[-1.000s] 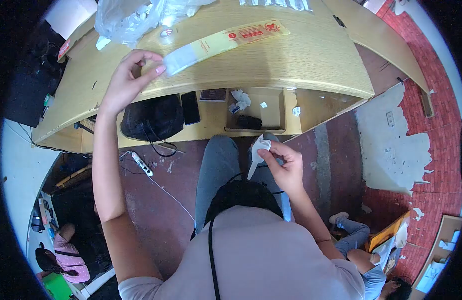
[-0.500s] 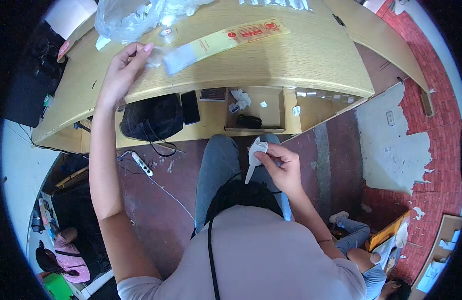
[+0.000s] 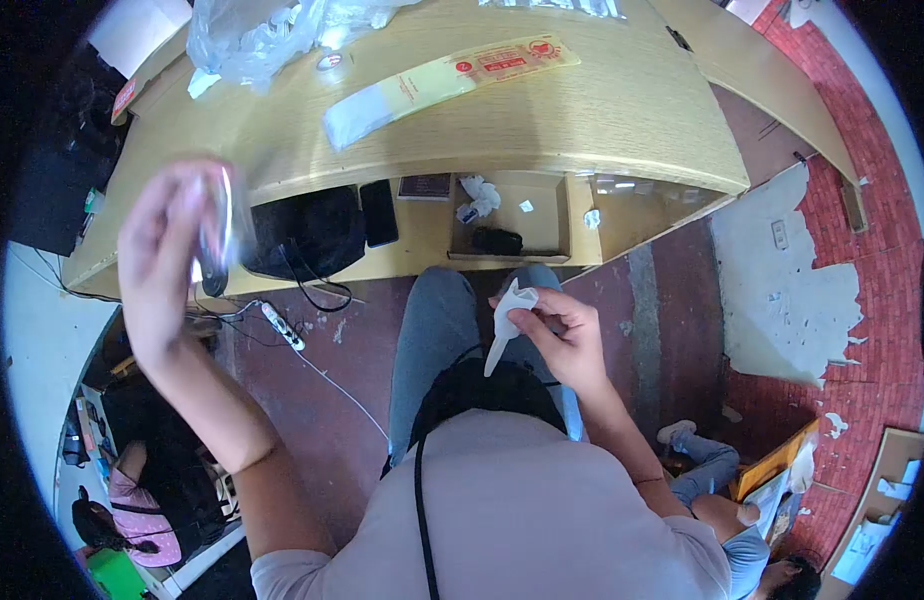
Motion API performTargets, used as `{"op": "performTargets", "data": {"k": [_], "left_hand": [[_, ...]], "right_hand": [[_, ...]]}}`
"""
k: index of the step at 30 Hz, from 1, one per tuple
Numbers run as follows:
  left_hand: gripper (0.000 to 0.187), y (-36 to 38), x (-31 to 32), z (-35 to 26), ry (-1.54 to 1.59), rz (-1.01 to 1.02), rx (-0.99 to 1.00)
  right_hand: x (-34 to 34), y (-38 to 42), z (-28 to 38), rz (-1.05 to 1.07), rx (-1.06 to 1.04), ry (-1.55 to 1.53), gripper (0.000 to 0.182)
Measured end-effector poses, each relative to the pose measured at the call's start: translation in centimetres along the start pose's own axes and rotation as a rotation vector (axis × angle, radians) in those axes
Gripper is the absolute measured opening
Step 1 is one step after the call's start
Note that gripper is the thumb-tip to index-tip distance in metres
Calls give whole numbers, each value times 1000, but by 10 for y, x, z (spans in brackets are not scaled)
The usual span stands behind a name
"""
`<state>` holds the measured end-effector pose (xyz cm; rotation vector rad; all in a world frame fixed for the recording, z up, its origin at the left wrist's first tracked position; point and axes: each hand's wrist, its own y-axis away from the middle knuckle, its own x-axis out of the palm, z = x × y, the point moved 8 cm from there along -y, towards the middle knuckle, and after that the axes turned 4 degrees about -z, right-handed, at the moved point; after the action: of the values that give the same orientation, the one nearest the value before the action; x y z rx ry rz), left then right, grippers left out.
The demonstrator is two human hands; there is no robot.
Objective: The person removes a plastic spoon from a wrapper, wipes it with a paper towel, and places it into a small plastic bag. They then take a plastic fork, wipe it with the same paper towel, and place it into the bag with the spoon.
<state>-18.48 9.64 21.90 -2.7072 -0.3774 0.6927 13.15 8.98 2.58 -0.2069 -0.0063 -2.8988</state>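
Observation:
Off the front left edge of the desk, my left hand (image 3: 162, 245) is blurred by motion, its fingers closed on a shiny clear plastic piece (image 3: 230, 215). Over my lap, my right hand (image 3: 567, 330) pinches a white cone-shaped piece (image 3: 506, 325). That piece is wide and folded at the top and tapers to a narrow tip pointing down. A long yellow plastic packet (image 3: 452, 85) with red print lies on the desk, and a small roll of clear tape (image 3: 332, 63) rests behind its left end.
A translucent plastic bag (image 3: 257, 45) sits on the wooden desk (image 3: 632, 110) at the back left. Below the desktop are a black pouch (image 3: 307, 235), a phone (image 3: 379, 212) and an open cardboard box (image 3: 542, 215). A power strip (image 3: 282, 325) lies on the floor. Other people sit behind on both sides.
My left hand has moved from the desktop down and left past the desk's edge, carrying the clear plastic piece. My right hand stays nearly in place, with the white piece slightly lower.

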Motion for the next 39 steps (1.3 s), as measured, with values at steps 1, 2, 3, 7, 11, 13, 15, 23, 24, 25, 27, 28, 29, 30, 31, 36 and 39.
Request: {"op": "performTargets", "data": {"k": [1, 2, 3, 7, 11, 13, 15, 23, 24, 25, 27, 28, 29, 30, 31, 36, 39], "left_hand": [[22, 22, 5, -15, -56, 65, -41], [22, 41, 14, -24, 1, 134, 4], [22, 54, 29, -32, -64, 312, 150], [21, 96, 110, -27, -61, 787, 99], [28, 113, 158, -3, 101, 854, 98], [28, 109, 164, -5, 169, 860, 106], [26, 100, 164, 4, 199, 832, -116], [23, 72, 140, 20, 425, 542, -152], [23, 72, 138, 23, 424, 540, -150], [22, 71, 135, 30, 434, 483, -180], [22, 70, 127, 41, 447, 428, -210], [23, 71, 125, 48, 361, 465, -212], [24, 72, 121, 55, 273, 500, -215], [26, 74, 114, 61, 214, 534, -247], [26, 73, 107, 66, 213, 536, -248], [23, 70, 89, 83, 322, 363, -304], [21, 67, 94, 91, 322, 265, -299]], "right_hand": [[1, 1, 6, 3, 6, -1, 18], [6, 1, 18, 45, -13, -29, 18], [10, 1, 27, 87, -33, -58, 18], [23, -4, 54, 315, -287, 118, 19], [42, -2, 52, 558, -297, -16, 20], [46, 0, 44, 685, -205, -66, 21], [41, -3, 34, 701, -195, -28, 21], [49, -1, 26, 774, -242, 141, 19], [48, -1, 27, 776, -244, 142, 19], [43, -2, 29, 746, -203, 134, 18], [34, -4, 29, 714, -159, 128, 17], [29, -6, 28, 699, -157, 143, 16], [23, -8, 28, 685, -155, 157, 16], [16, -9, 25, 683, -88, 159, 15], [12, -9, 25, 681, -87, 158, 15], [-7, -15, 27, 632, -95, 121, 16], [-10, -14, 15, 612, 5, 110, 16]]}}
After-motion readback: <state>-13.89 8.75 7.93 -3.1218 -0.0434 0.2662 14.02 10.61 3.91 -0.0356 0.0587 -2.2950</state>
